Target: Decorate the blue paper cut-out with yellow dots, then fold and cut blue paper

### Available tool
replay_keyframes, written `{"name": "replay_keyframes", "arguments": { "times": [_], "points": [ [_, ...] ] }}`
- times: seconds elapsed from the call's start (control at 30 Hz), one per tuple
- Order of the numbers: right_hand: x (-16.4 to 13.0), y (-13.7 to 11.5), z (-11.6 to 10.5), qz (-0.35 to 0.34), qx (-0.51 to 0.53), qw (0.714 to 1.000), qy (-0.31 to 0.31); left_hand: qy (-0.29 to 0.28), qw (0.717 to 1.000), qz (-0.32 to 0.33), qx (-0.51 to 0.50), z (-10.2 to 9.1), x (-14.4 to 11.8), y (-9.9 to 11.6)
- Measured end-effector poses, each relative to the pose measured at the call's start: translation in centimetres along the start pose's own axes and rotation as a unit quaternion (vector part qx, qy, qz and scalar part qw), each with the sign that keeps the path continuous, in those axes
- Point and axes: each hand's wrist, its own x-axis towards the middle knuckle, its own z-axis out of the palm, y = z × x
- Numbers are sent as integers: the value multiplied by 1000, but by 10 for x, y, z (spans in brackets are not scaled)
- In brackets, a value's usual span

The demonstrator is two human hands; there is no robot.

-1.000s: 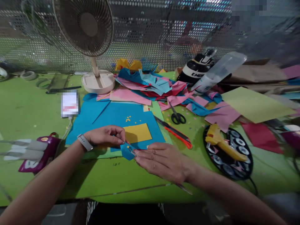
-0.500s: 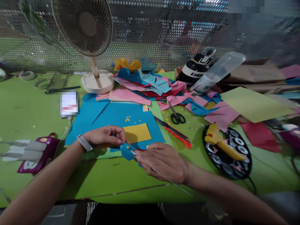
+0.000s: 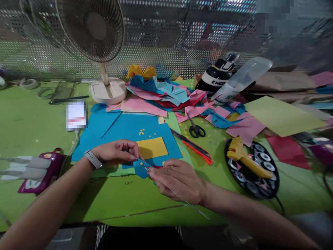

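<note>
Two hands [image 3: 117,151] [image 3: 179,180], one blue scrap [image 3: 140,168]

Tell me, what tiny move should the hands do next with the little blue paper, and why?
Probably roll the thin metal rod a little: the right hand holds its tip against the small blue paper piece, whose far edge the left hand pinches.

Both hands, left hand [image 3: 117,151] and right hand [image 3: 179,180], pinch a blue paper scrap [image 3: 140,168].

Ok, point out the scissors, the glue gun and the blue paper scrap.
scissors [image 3: 196,130], head view, on the black handles.
glue gun [image 3: 243,157], head view, on its yellow body.
blue paper scrap [image 3: 139,168], head view, on its flat face.
</note>
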Motion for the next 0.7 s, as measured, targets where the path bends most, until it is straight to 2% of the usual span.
{"name": "replay_keyframes", "arguments": {
  "times": [0.7],
  "points": [
    [4,0,0,-4,13,1000,20,-4,1000,7,5,-2,0,-2]
  ]
}}
